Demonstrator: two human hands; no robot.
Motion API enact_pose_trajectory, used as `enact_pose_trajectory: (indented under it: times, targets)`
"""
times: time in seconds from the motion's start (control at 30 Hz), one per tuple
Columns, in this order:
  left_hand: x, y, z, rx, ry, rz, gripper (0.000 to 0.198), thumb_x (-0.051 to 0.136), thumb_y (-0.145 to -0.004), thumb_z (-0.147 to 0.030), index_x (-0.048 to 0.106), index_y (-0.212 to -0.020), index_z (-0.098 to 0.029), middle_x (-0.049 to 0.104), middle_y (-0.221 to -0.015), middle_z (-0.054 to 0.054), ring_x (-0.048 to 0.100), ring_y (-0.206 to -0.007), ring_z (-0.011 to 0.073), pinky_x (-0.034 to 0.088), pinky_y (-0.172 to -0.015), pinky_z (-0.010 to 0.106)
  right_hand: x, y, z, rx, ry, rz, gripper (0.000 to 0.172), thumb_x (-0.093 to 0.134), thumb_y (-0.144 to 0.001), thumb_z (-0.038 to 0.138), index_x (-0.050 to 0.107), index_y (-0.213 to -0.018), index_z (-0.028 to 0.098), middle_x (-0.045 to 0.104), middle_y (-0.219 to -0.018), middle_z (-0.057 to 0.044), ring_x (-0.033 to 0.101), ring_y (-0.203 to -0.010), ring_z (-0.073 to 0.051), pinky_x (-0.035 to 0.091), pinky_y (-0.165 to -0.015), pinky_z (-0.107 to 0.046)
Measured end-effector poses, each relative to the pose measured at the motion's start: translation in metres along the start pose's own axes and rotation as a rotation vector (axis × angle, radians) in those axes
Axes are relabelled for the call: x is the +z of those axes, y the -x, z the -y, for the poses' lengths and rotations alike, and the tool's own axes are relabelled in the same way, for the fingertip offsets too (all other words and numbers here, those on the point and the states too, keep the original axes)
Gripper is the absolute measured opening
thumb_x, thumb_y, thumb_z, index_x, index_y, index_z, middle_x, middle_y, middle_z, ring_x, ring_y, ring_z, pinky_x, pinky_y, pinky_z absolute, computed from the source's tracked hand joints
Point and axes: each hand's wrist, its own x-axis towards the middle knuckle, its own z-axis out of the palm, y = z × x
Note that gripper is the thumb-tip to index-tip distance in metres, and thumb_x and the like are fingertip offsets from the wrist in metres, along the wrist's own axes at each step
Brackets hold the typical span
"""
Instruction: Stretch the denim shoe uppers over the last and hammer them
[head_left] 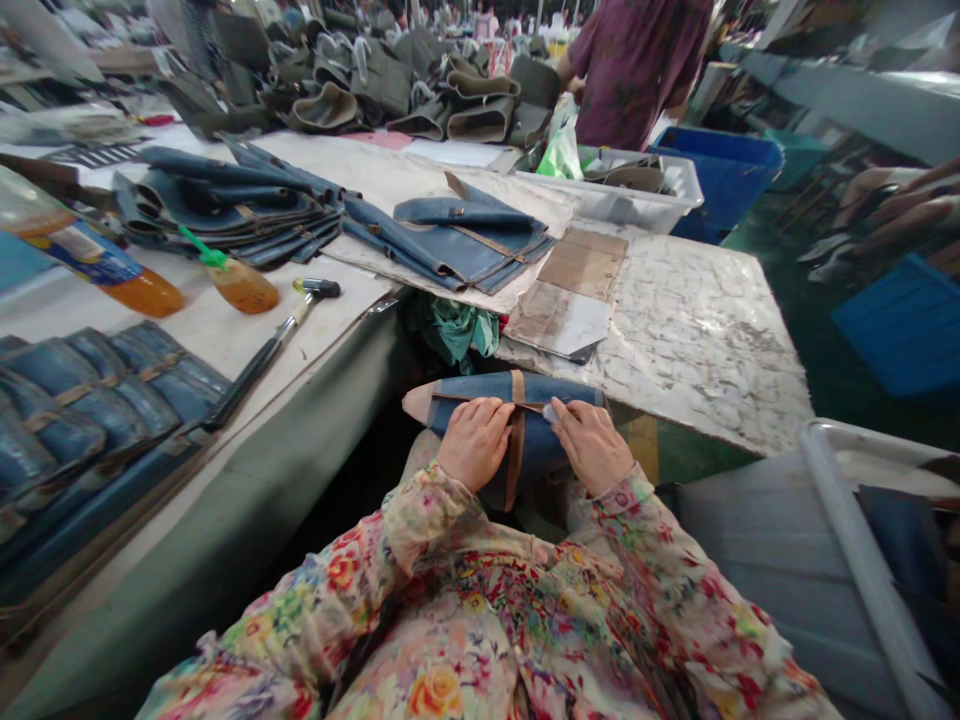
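Note:
A blue leather-like bag piece point(551, 385) with a tan strap point(517, 450) across its middle lies over my lap. My left hand point(478, 440) grips its near fold left of the strap, fingertips pressed on a thin brown edge. On the strap's other side, my right hand point(591, 440) pinches the same edge. Something small and white shows by the right fingertips; I cannot make out whether it is a finger wrap or a held item. A pale tip point(420, 402) sticks out at the piece's left end.
Left table: a hammer point(274, 345), a small glue bottle point(240, 282), a larger bottle point(112, 265) and stacked blue pieces point(82, 400). Ahead lie more blue pieces point(457, 235) and flat boards point(562, 320). A grey bin point(757, 530) stands close on my right. A person point(637, 70) stands beyond.

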Motion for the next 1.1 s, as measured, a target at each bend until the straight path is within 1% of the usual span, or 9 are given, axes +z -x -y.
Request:
enact_pose_trajectory:
  times: [0.13, 0.27, 0.47, 0.7, 0.8, 0.93, 1.1]
  targets:
    - [0.000, -0.002, 0.000, -0.039, 0.016, -0.001, 0.027, 0.042, -0.086, -0.025, 0.053, -0.111, -0.018, 0.057, -0.108, 0.007, 0.049, -0.102, 0.0194, 0.036, -0.089, 0.034, 0.010, 0.001, 0.002, -0.010, 0.030, -0.016, 0.038, 0.035, -0.091, 0.032, 0.051, -0.123, 0.018, 0.055, -0.100, -0.011, 0.048, -0.093, -0.024, 0.043, -0.083, -0.037]
    - [0.000, -0.006, -0.001, -0.068, 0.018, -0.016, 0.023, 0.044, -0.086, -0.026, 0.054, -0.105, -0.019, 0.058, -0.104, 0.006, 0.050, -0.098, 0.0191, 0.035, -0.086, 0.034, 0.011, -0.006, 0.011, 0.004, 0.029, 0.004, 0.036, 0.036, -0.090, 0.029, 0.053, -0.120, 0.015, 0.055, -0.097, -0.011, 0.048, -0.091, -0.024, 0.044, -0.081, -0.037]
    - [0.002, -0.010, 0.000, -0.076, 0.023, -0.006, 0.020, 0.041, -0.088, -0.025, 0.055, -0.101, -0.020, 0.060, -0.099, 0.004, 0.052, -0.094, 0.0175, 0.034, -0.084, 0.034, 0.015, -0.017, 0.025, -0.052, 0.002, 0.023, 0.036, 0.033, -0.091, 0.027, 0.054, -0.118, 0.013, 0.056, -0.098, -0.013, 0.048, -0.089, -0.025, 0.046, -0.077, -0.038]
    - [0.006, -0.006, -0.001, -0.054, 0.033, -0.041, 0.020, 0.041, -0.088, -0.024, 0.055, -0.101, -0.020, 0.060, -0.103, 0.002, 0.051, -0.096, 0.0162, 0.032, -0.086, 0.033, 0.007, -0.017, 0.022, -0.109, -0.081, 0.055, 0.033, 0.035, -0.092, 0.027, 0.056, -0.112, 0.013, 0.059, -0.096, -0.010, 0.050, -0.089, -0.021, 0.043, -0.083, -0.034]
    - [0.008, -0.005, 0.001, -0.042, 0.039, -0.030, 0.019, 0.041, -0.088, -0.023, 0.055, -0.102, -0.021, 0.060, -0.105, 0.002, 0.051, -0.098, 0.0160, 0.032, -0.087, 0.033, 0.003, -0.022, 0.020, -0.124, -0.093, 0.101, 0.032, 0.033, -0.092, 0.027, 0.059, -0.106, 0.013, 0.059, -0.092, -0.009, 0.052, -0.087, -0.019, 0.043, -0.083, -0.032]
    - [0.008, -0.006, 0.003, -0.015, 0.035, -0.013, 0.019, 0.042, -0.087, -0.020, 0.054, -0.100, -0.020, 0.060, -0.106, 0.002, 0.052, -0.098, 0.0162, 0.032, -0.087, 0.033, -0.001, -0.029, 0.017, -0.145, -0.069, 0.187, 0.031, 0.034, -0.092, 0.027, 0.060, -0.101, 0.013, 0.059, -0.088, -0.008, 0.052, -0.085, -0.018, 0.043, -0.081, -0.031]
    - [0.010, -0.005, 0.003, 0.016, 0.039, -0.029, 0.018, 0.040, -0.087, -0.017, 0.054, -0.099, -0.019, 0.060, -0.108, 0.003, 0.051, -0.101, 0.0160, 0.031, -0.087, 0.033, -0.006, -0.029, 0.023, -0.188, 0.023, 0.210, 0.029, 0.033, -0.092, 0.025, 0.059, -0.100, 0.014, 0.058, -0.089, -0.009, 0.051, -0.083, -0.019, 0.043, -0.079, -0.031]
